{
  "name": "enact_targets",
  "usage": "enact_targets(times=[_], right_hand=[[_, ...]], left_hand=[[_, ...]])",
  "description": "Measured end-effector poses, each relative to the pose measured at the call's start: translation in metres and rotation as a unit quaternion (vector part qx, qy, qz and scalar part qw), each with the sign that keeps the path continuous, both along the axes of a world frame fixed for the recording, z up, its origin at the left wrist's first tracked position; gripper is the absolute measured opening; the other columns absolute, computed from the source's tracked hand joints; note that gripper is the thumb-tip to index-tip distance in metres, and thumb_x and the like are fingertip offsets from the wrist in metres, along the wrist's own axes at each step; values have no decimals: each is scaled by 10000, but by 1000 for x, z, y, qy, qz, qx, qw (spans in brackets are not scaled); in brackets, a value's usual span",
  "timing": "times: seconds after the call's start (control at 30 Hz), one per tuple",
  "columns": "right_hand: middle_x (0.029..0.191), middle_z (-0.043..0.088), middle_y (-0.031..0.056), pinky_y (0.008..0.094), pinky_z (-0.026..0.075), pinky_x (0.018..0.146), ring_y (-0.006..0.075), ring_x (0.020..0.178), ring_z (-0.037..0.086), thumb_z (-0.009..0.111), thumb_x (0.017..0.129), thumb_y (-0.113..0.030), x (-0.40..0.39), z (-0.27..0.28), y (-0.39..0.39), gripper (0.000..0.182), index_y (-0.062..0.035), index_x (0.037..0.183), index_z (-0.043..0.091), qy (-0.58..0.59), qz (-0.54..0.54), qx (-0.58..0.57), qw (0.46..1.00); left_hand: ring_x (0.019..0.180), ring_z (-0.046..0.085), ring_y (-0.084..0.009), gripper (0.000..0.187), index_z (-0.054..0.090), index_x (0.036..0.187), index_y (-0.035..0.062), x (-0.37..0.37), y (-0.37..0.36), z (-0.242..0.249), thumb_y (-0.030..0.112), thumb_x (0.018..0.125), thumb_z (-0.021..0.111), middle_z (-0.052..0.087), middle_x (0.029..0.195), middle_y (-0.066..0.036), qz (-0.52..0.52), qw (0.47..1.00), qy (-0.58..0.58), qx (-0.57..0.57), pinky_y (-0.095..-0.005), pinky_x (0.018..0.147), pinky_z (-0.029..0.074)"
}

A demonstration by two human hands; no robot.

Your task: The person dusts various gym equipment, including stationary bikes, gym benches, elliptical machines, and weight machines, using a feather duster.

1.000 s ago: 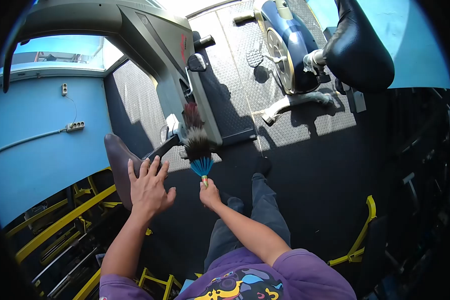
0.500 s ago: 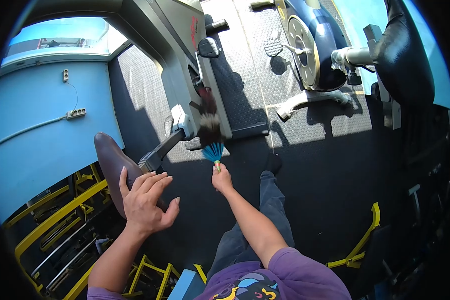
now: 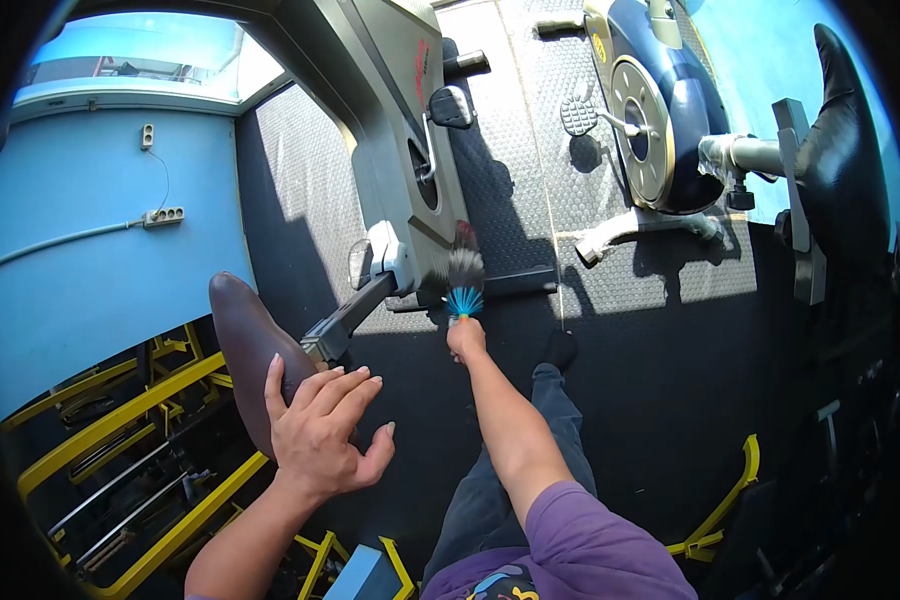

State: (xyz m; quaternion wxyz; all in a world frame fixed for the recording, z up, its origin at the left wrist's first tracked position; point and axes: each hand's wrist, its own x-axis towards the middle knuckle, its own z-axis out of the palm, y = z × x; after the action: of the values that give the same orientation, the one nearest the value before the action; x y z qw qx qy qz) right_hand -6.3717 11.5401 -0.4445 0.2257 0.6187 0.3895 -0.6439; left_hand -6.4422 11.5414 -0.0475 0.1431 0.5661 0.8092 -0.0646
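In my right hand (image 3: 467, 338) is a feather duster (image 3: 465, 275), gripped by its short handle. Its blue base fans into grey and dark red feathers, blurred by motion, which overlap the lower side of a grey exercise bike (image 3: 380, 150). My left hand (image 3: 320, 430) has its fingers spread over the brown bike saddle (image 3: 245, 350), fingertips at the saddle's edge and thumb out to the side. A grey seat post (image 3: 345, 315) joins the saddle to the bike body, with a pedal (image 3: 451, 107) further up.
A second, dark blue exercise bike (image 3: 670, 110) with a black saddle (image 3: 845, 170) stands at the upper right. Yellow metal frames (image 3: 120, 425) are at the lower left, another yellow frame (image 3: 720, 510) at the lower right. A power strip (image 3: 164, 216) hangs on the blue wall (image 3: 80, 290).
The duster has swung from leaning left to nearly straight ahead, its feathers now lower along the bike's side. My left hand keeps its spread pose at the saddle. The whole view has shifted slightly.
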Motion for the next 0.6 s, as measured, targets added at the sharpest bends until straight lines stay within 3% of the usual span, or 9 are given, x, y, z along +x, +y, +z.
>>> enact_targets(times=[0.03,0.1,0.17,0.23,0.27,0.4,0.5,0.53,0.6], right_hand=[[833,699,181,398,538,514,293,603,684,526,978,-319,-1,-12,14,328,-39,1128,605,-14,15,-39,999],[857,708,183,409,553,570,311,632,694,543,969,-311,-10,-57,21,310,-42,1101,622,3,47,213,976],[873,712,181,412,562,612,321,663,704,551,964,-305,-18,-85,44,306,-54,1125,619,53,95,349,931],[831,710,179,407,566,615,312,661,707,552,964,-304,-24,-91,74,307,-36,1092,633,25,75,224,971],[1154,671,237,471,512,939,396,1117,631,583,936,-273,-20,-84,87,327,-7,1109,664,26,86,114,989],[761,719,175,361,579,604,282,662,723,511,863,-58,46,-42,36,234,62,792,700,-34,161,8,986],[776,702,171,389,555,548,280,632,705,545,967,-271,121,-11,-62,289,-24,1087,635,-83,77,-13,993],[783,698,169,396,544,534,280,603,689,538,972,-282,142,-13,-93,290,-28,1079,628,-78,74,-12,994],[884,702,176,399,542,538,279,619,687,532,974,-286,151,59,-93,298,-29,1089,629,-73,46,-84,993]], left_hand=[[1075,635,-206,431,727,1032,134,0,-1,0,321,644,740,707,1084,-20,4,1000,-6,-3,-511,1197,118],[1055,641,-208,418,731,1012,133,0,1,-3,322,640,737,712,1062,-20,7,1000,-4,3,-517,1196,118],[1035,648,-207,390,734,984,131,0,1,-3,311,639,728,717,1037,-23,9,1000,-8,5,-514,1193,123],[1015,654,-208,375,734,966,125,-1,1,-5,306,638,725,719,1014,-26,12,1000,-9,9,-511,1191,127],[995,661,-208,360,733,948,120,-1,0,-5,301,636,722,721,991,-29,13,1000,-12,15,-508,1189,130],[949,671,-206,339,727,922,110,-3,-2,-5,287,632,721,722,948,-30,12,999,-32,39,-503,1185,138],[913,675,-200,318,724,901,108,-5,-3,-4,277,632,721,720,911,-22,9,997,-38,63,-500,1182,141],[913,674,-196,310,724,899,110,-6,-3,-4,272,635,719,719,910,-18,7,997,-44,63,-496,1180,144],[917,669,-181,298,723,898,120,-6,-6,-1,272,642,720,717,907,-6,7,997,-52,63,-489,1173,157]])
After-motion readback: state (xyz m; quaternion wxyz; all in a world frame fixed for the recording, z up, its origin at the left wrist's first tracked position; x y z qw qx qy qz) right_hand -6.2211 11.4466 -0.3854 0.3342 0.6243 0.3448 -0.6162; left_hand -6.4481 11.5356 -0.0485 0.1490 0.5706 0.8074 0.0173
